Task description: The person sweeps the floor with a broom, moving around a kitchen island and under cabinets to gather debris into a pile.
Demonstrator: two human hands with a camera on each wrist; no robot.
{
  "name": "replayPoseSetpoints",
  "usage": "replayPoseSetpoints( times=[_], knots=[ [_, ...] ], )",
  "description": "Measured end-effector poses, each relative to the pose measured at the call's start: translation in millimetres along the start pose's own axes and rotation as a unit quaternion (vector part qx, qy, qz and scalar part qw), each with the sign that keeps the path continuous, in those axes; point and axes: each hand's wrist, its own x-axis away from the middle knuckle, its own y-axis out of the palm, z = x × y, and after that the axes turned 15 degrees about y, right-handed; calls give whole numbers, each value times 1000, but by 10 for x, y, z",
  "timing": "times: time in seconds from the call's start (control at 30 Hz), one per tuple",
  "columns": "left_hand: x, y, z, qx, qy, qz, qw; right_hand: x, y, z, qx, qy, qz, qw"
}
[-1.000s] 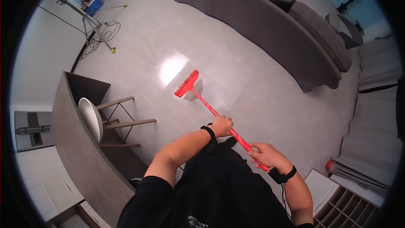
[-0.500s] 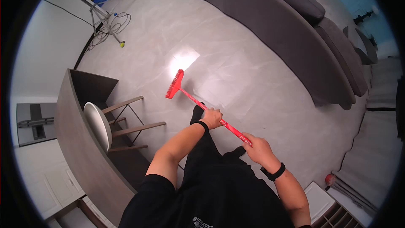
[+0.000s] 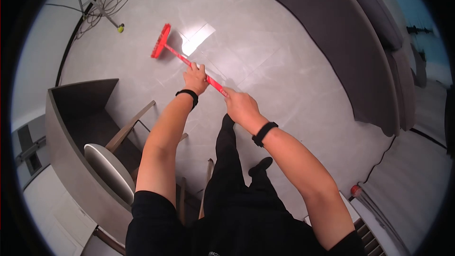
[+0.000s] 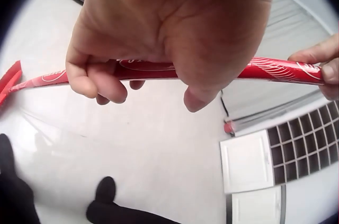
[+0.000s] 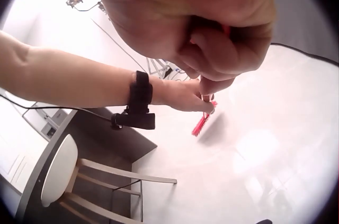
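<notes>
On the far left, the bristle head [image 3: 161, 41] of the red broom [image 3: 177, 55] is sitting nearer the tripod legs [image 3: 109, 15] than a second ago, seemingly reaching farther floor [image 3: 284, 99]; the left hand [image 3: 195, 78] is curling round the handle [image 3: 215, 84], the right hand [image 3: 242, 108] gripping its near end.

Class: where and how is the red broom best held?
Probably by the slim handle, using a wraparound grip from the near side: narrow enough to encircle, it slants back toward the viewer, while the wide bristled head lies at the far end.
</notes>
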Motion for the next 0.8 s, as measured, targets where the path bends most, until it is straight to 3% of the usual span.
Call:
replayPoseSetpoints(
  times=[0.03,0.13,0.33,0.47,0.53,0.67,0.8],
  knots=[
    [-100,38,-70,22,-45,-60,997,-148,68,-104,0,18,12,1000],
    [-295,198,-151,141,-85,-95,982,-391,174,-199,28,54,21,998],
    [-399,586,586,91,2,-193,977,-29,49,617,40,132,18,990],
    [-38,795,1548,141,84,-257,952,743,-48,1417,14,178,25,984],
    [262,987,2140,172,112,-245,948,1264,-70,1897,4,184,40,982],
    [944,1131,3475,186,178,-321,911,2535,-152,2705,-10,237,55,970],
    [1754,1146,4881,171,313,-391,848,3989,-209,3468,-39,318,79,944]
  ],
)
